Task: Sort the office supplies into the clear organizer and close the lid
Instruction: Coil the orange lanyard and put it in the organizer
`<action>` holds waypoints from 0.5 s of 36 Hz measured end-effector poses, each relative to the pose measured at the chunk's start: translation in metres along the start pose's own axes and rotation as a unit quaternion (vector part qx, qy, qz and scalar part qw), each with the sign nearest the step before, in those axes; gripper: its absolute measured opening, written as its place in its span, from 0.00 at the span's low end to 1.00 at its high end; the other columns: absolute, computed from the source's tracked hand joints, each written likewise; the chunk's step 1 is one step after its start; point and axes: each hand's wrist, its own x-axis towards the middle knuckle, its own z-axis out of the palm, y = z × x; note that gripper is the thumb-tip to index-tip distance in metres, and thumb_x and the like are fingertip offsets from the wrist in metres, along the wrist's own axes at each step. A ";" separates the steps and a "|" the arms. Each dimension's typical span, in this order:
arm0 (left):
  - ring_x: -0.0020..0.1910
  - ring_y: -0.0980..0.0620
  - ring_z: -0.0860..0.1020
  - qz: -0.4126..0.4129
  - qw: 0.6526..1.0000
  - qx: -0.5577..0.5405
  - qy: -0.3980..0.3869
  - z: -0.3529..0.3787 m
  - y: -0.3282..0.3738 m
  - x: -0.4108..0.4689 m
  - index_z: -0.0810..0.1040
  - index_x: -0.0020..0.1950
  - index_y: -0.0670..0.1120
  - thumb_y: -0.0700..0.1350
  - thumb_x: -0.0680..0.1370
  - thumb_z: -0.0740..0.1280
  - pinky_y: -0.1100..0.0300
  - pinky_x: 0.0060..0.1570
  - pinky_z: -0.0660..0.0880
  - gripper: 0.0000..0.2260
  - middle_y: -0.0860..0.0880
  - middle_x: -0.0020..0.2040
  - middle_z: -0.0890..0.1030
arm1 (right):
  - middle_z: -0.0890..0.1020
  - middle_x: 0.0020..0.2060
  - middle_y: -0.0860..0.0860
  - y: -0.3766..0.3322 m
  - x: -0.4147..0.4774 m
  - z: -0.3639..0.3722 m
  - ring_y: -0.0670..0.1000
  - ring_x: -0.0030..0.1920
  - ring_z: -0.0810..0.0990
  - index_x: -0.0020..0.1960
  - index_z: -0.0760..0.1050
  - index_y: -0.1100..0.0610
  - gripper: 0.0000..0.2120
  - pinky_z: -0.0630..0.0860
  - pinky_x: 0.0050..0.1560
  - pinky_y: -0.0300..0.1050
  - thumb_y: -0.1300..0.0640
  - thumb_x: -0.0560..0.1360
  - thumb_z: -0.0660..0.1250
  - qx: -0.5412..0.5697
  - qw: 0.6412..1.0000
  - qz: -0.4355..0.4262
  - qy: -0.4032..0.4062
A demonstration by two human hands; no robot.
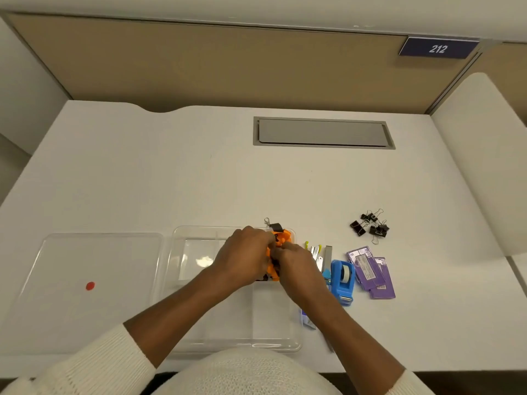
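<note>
Organizer of clear hard plastic, with shallow square compartments, lies on the white desk under both hands. Left hand and right hand have fingers curled tight on a crumpled orange and black lanyard over its far right compartment. Flat clear lid lies left of the fingers; glossy blue tape dispenser just right, black binder clips farther.

We see a grey rectangular cable hatch in our white desk, below a navy "212" plaque.
</note>
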 end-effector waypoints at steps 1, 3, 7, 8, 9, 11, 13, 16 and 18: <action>0.43 0.45 0.81 0.007 1.000 0.005 -0.010 0.003 0.000 0.001 0.84 0.50 0.47 0.42 0.75 0.68 0.55 0.40 0.76 0.07 0.46 0.45 0.85 | 0.83 0.48 0.55 0.001 0.002 0.004 0.55 0.47 0.81 0.56 0.82 0.60 0.09 0.71 0.45 0.34 0.63 0.79 0.65 -0.009 1.000 -0.011 -0.011; 0.39 0.47 0.77 0.010 0.999 0.024 -0.034 0.011 0.001 0.000 0.84 0.47 0.45 0.42 0.77 0.68 0.56 0.38 0.70 0.04 0.46 0.43 0.83 | 0.84 0.50 0.56 0.002 0.007 0.005 0.56 0.50 0.83 0.55 0.83 0.60 0.09 0.72 0.46 0.39 0.64 0.78 0.66 -0.030 0.998 -0.028 -0.038; 0.42 0.44 0.82 0.019 0.997 0.049 -0.055 0.028 -0.003 -0.001 0.82 0.46 0.44 0.39 0.78 0.69 0.57 0.39 0.71 0.04 0.43 0.45 0.84 | 0.88 0.45 0.54 0.015 0.019 -0.009 0.57 0.46 0.83 0.52 0.87 0.54 0.11 0.80 0.51 0.50 0.63 0.76 0.68 -0.016 0.998 -0.007 -0.061; 0.43 0.43 0.83 0.021 0.997 0.056 -0.057 0.031 -0.005 0.000 0.82 0.46 0.44 0.39 0.78 0.68 0.56 0.39 0.74 0.04 0.42 0.45 0.84 | 0.89 0.46 0.53 0.019 0.022 -0.014 0.56 0.46 0.83 0.53 0.88 0.52 0.13 0.80 0.52 0.50 0.63 0.76 0.68 -0.001 0.999 0.004 -0.051; 0.44 0.42 0.83 0.026 0.996 0.062 -0.058 0.034 -0.006 0.000 0.82 0.46 0.43 0.38 0.78 0.67 0.55 0.40 0.77 0.04 0.42 0.46 0.84 | 0.89 0.46 0.51 0.021 0.025 -0.020 0.54 0.46 0.84 0.53 0.88 0.50 0.13 0.81 0.53 0.49 0.63 0.76 0.69 0.025 0.999 0.021 -0.025; 0.44 0.43 0.83 0.046 0.994 0.074 -0.060 0.039 -0.007 0.000 0.82 0.49 0.43 0.38 0.78 0.67 0.53 0.42 0.80 0.04 0.43 0.47 0.84 | 0.89 0.44 0.48 0.025 0.031 -0.032 0.49 0.43 0.86 0.50 0.88 0.50 0.09 0.83 0.51 0.48 0.61 0.75 0.72 0.088 0.993 0.059 0.056; 0.46 0.44 0.82 0.066 0.992 0.089 -0.054 0.044 -0.006 -0.002 0.81 0.52 0.43 0.39 0.79 0.68 0.56 0.42 0.76 0.04 0.43 0.50 0.84 | 0.89 0.41 0.46 0.027 0.041 -0.041 0.47 0.41 0.86 0.48 0.87 0.50 0.07 0.84 0.49 0.48 0.59 0.75 0.72 0.098 0.984 0.069 0.129; 0.55 0.44 0.80 0.080 0.992 0.099 -0.007 0.054 -0.003 -0.004 0.79 0.63 0.43 0.40 0.81 0.68 0.54 0.52 0.78 0.11 0.43 0.61 0.81 | 0.88 0.46 0.47 0.028 0.063 -0.047 0.50 0.47 0.85 0.52 0.85 0.50 0.07 0.83 0.49 0.49 0.50 0.76 0.72 0.076 0.984 0.090 0.134; 0.62 0.44 0.78 0.091 0.991 0.103 0.011 0.060 -0.002 -0.005 0.75 0.70 0.42 0.39 0.82 0.68 0.53 0.60 0.78 0.16 0.42 0.68 0.77 | 0.87 0.50 0.49 0.029 0.079 -0.043 0.52 0.52 0.84 0.59 0.81 0.51 0.18 0.80 0.51 0.50 0.41 0.76 0.71 0.065 0.986 0.129 0.079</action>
